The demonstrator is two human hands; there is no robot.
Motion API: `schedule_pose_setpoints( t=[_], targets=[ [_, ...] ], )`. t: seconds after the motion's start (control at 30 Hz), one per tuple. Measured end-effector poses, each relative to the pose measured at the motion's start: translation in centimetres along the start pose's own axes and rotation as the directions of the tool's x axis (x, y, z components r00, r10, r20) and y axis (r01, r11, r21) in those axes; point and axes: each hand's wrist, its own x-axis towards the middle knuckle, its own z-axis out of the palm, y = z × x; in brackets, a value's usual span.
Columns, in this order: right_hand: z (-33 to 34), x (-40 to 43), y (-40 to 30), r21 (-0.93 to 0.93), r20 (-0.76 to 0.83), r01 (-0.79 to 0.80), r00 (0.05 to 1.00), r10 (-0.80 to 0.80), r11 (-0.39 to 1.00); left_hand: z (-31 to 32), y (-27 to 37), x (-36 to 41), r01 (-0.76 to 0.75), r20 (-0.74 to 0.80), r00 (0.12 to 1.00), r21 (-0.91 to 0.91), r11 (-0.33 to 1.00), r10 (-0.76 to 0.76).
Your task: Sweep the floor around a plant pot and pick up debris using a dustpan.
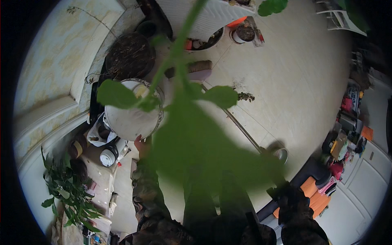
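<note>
My left hand (pixel 142 146) is at the near rim of a white round tub (pixel 131 125), its fingers on the edge. Inside the tub is something pale yellow, partly behind leaves. A large blurred green leaf (pixel 196 144) hangs close to the camera and covers much of the middle. Behind its right edge my right hand is mostly hidden; the camouflage-patterned right sleeve (pixel 291 199) comes out below. A broom's metal handle (pixel 242 124) runs from the purple broom head (pixel 200 75) toward that hand. The grip itself is obscured.
Dry plant debris (pixel 246 96) and dust lie on the tiled floor. A dark pot of soil (pixel 131 55) stands beyond the tub, and a small pot (pixel 245 33) farther right. At left are a white-lidded container (pixel 107 157) and a leafy plant (pixel 72 199). A metallic round object (pixel 282 154) sits near the right hand.
</note>
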Motion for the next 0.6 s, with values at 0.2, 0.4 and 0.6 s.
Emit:
schedule_pose_setpoints(
  t=[0.2, 0.4, 0.6],
  targets=[
    [-2.0, 4.5, 1.8, -0.194, -0.016, 0.017, 1.000, -0.021, 0.981, 4.7, -2.5, -2.5, -0.017, 0.000, 1.000, 0.082, 0.996, 0.017],
    [-3.4, 8.5, 1.6, -0.224, -0.054, -0.045, 0.998, 0.033, 0.974, 5.6, 1.1, -4.7, -0.079, 0.055, 0.996, 0.112, 0.991, 0.073],
    [-2.6, 6.2, 7.3, -0.171, -0.100, -0.207, 0.976, 0.192, 0.963, 10.5, -1.8, -11.7, 0.116, -0.166, 0.980, 0.034, 0.993, -0.109]
  ],
)
